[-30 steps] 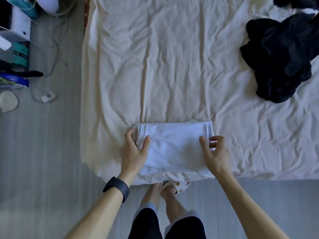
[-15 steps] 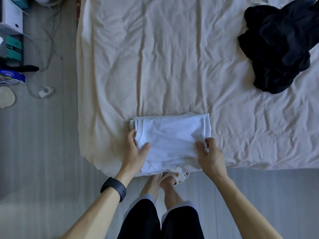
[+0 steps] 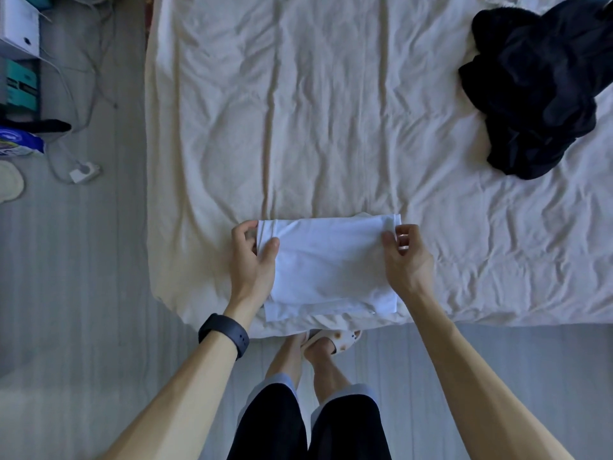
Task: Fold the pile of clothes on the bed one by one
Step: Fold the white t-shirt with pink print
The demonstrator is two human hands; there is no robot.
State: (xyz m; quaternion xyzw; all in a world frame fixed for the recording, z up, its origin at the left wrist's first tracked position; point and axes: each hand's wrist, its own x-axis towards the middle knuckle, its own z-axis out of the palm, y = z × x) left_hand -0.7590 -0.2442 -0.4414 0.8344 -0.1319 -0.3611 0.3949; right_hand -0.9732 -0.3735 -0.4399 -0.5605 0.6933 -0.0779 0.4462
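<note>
Left hand (image 3: 253,260) and right hand (image 3: 407,262) pinch the white garment (image 3: 331,260).

dark clothes pile (image 3: 537,84) runs off the right edge.

One camera here, riding on the person's head and tipped steeply down over the near edge of the bed (image 3: 331,111). Wide-angle, so the floor (image 3: 83,293) shows at left and the person's own legs (image 3: 272,423) straight below. Close in, mid-frame: the left hand (image 3: 253,260) and right hand (image 3: 406,263) at the folded white garment (image 3: 331,260), within arm's reach of the lens.
</note>
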